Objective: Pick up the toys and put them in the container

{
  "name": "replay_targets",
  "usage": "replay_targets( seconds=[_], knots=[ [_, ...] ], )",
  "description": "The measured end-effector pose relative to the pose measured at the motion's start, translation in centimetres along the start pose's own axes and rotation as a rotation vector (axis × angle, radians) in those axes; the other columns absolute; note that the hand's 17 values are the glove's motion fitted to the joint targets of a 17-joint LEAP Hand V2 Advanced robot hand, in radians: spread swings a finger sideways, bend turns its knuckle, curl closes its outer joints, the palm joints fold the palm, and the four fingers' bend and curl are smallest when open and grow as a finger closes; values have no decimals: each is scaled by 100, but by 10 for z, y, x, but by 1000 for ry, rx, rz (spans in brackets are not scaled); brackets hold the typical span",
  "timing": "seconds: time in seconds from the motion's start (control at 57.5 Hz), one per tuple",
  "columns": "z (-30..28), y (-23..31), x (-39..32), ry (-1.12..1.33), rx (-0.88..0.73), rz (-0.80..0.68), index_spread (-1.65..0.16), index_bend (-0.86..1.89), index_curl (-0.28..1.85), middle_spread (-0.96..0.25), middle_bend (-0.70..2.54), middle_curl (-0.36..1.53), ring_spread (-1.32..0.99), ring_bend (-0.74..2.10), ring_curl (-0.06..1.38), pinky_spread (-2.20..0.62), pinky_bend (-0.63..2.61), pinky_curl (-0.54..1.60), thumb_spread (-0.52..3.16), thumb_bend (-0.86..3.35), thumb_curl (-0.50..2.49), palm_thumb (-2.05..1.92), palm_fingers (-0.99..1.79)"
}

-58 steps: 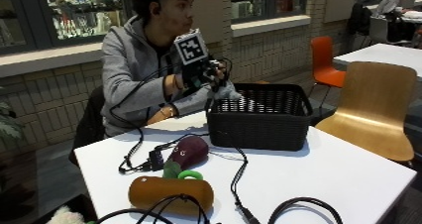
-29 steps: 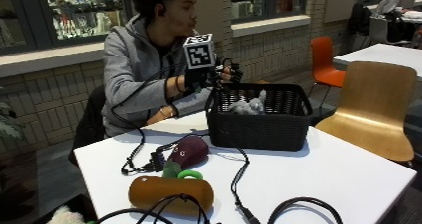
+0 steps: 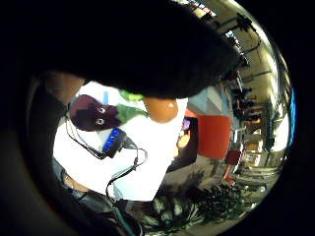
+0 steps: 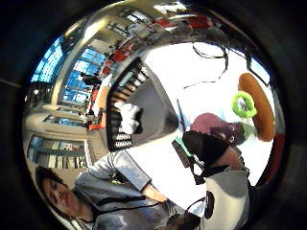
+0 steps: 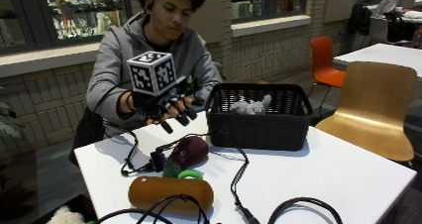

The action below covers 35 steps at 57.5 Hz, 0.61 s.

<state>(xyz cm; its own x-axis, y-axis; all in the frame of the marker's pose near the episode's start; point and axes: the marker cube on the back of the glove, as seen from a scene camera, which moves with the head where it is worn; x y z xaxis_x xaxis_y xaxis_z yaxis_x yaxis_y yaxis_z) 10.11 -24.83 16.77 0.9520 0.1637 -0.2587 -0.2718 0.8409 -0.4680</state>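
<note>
My gloved right hand (image 5: 170, 109) hovers over the table's back left edge, fingers loosely spread and holding nothing. It is left of the black basket (image 5: 257, 127), which has a grey plush toy (image 5: 249, 105) inside. A maroon plush toy (image 5: 189, 150) lies on the white table below and in front of the hand, with a green ring (image 5: 190, 174) and a brown cylinder toy (image 5: 170, 194) nearer the front. The thumb side palm view shows the basket (image 4: 144, 103) with the grey toy (image 4: 128, 118), the maroon toy (image 4: 213, 127), the ring (image 4: 243, 104) and the brown toy (image 4: 261, 108).
Black cables (image 5: 238, 182) and a small blue-lit device (image 5: 157, 160) lie around the maroon toy. A wooden chair (image 5: 376, 110) stands at the table's right side. The little finger side palm view shows the maroon toy (image 3: 91, 113) beside the device (image 3: 112, 140).
The hand was at the basket's rim, where the grey toy appeared inside. It has since drawn back to the left and down, away from the basket, with nothing in it.
</note>
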Motion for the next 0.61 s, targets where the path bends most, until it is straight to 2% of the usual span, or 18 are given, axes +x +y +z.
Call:
replay_targets(
  seconds=[0.209, 0.417, 0.487, 0.608],
  knots=[
    [72, -8, 1, 210, -140, -8, -28, 6, 14, 4, 19, 41, -8, 38, 33, 1, 107, 32, 128, -2, 34, 22, -17],
    [124, -16, 1, 4, -281, -69, -28, 6, 11, 2, 27, 44, -11, 44, 35, 1, 101, 31, 120, -4, 32, 12, -11],
    [136, -17, 1, -13, -282, -70, -29, 4, 9, 2, 34, 46, -12, 55, 38, 0, 99, 31, 120, -3, 32, 9, 0],
    [147, -11, -6, -38, -174, -88, -30, 1, 4, -4, 50, 50, -20, 82, 43, -11, 111, 33, 125, -1, 32, 11, 26]
  ],
)
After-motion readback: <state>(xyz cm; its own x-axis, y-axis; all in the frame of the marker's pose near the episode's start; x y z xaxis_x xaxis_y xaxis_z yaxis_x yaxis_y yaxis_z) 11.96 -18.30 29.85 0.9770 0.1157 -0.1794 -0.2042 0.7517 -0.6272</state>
